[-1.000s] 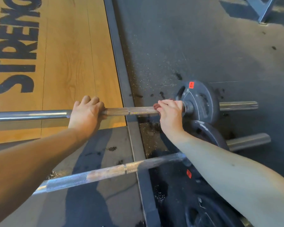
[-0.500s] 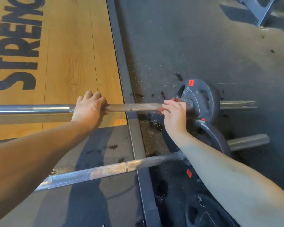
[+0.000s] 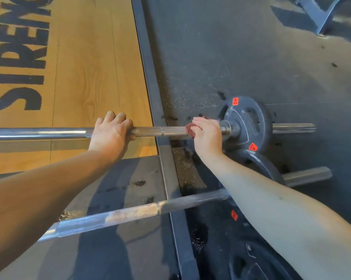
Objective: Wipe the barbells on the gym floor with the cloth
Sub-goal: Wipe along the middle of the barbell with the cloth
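Dark rubber floor (image 3: 251,57) fills the right half, speckled, w/ wide open room beyond the plates up to a blue steel leg (image 3: 320,15) top right. Wood platform (image 3: 89,67) on the left, pale grain w/ big black lettering, edged by a dark metal strip (image 3: 150,77) running top to bottom.

Far barbell (image 3: 49,133) lies across platform, strip and rubber. Its shaft is smooth and shiny at left, knurled and duller btwn the hands. Near barbell (image 3: 130,215) lies closer to the camera, angled a bit, well apart from the far one.

Round dark 5 kg plate (image 3: 249,122) w/ orange stickers sits on the far bar, just right of the right hand. A second plate (image 3: 261,164) sits below it on the near bar.

Left hand (image 3: 109,136) is palm-down, fingers curled over the far bar's shaft, arm stretched fwd. Right hand (image 3: 206,134) wraps the same shaft beside the collar, gripping a reddish cloth (image 3: 190,130) bunched round the bar; only a small bit of it shows at the hand's left edge.
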